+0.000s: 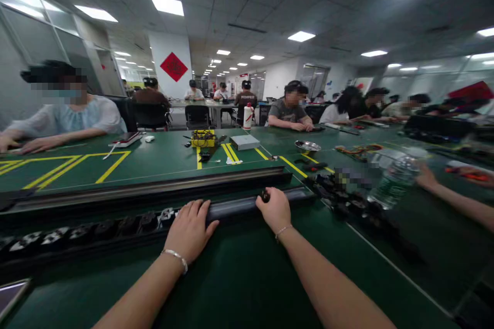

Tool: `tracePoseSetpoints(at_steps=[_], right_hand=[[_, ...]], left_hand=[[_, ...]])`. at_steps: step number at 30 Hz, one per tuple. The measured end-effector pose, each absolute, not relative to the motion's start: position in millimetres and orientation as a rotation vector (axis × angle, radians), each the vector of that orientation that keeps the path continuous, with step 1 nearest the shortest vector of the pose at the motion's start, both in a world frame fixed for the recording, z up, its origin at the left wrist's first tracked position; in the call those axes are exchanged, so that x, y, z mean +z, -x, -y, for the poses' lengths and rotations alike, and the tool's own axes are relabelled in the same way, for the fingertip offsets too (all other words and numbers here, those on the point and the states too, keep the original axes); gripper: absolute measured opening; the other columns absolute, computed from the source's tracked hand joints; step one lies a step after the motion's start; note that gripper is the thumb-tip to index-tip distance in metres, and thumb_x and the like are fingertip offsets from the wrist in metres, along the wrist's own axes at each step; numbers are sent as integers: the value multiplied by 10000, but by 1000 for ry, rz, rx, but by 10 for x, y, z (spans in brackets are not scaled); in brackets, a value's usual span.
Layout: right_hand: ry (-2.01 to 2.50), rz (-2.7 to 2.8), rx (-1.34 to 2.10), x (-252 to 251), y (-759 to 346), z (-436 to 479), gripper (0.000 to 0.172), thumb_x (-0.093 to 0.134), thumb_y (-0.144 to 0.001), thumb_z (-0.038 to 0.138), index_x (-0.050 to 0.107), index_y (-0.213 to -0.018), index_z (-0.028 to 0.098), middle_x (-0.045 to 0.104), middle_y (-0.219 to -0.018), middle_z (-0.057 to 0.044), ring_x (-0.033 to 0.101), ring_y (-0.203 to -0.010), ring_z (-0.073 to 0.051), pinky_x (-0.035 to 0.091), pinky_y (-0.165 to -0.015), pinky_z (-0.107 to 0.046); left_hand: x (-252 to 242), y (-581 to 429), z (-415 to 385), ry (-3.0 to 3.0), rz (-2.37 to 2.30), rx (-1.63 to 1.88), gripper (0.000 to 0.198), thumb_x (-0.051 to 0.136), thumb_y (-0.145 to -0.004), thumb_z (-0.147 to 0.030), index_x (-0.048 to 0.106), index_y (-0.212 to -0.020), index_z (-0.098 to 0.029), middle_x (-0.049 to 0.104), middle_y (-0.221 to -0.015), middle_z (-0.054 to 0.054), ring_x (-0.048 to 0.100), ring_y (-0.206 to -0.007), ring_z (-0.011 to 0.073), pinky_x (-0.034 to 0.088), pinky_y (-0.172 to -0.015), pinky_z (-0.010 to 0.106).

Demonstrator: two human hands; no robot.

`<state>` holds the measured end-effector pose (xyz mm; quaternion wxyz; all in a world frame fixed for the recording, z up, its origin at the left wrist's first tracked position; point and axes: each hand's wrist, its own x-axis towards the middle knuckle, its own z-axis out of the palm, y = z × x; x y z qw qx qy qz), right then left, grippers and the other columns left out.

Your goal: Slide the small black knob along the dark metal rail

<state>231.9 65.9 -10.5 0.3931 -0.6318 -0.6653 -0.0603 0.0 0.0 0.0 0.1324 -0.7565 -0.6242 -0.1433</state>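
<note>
A long dark rail (235, 207) lies across the green table (239, 277) in front of me, with a row of small black parts (116, 227) fitted along its left stretch. My left hand (190, 230) rests on the rail, fingers curled over it. My right hand (275, 209) is closed on a small black part (265, 196) at the rail's top edge. Both wrists wear thin bracelets. A second long metal rail (154, 188) runs parallel just behind.
Loose black parts (347, 200) lie to the right beside a plastic water bottle (393, 177). Another person's arm (455, 198) reaches in from the right. Farther back stand a yellow box (203, 138), a white box (244, 142) and a metal bowl (307, 146). Several seated people work around the tables.
</note>
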Motion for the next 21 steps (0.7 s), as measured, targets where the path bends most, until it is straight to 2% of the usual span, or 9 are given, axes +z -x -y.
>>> tracePoseSetpoints(at_steps=[21], right_hand=[[1679, 1655, -118, -69, -2328, -637, 328, 524, -716, 295, 596, -966, 95, 621, -942, -125, 523, -971, -243, 350, -899, -331]], left_hand=[[31, -4, 14, 2195, 1793, -448, 541, 364, -811, -490, 469, -1200, -129, 531, -1199, 136, 455, -1123, 255, 319, -980, 400]])
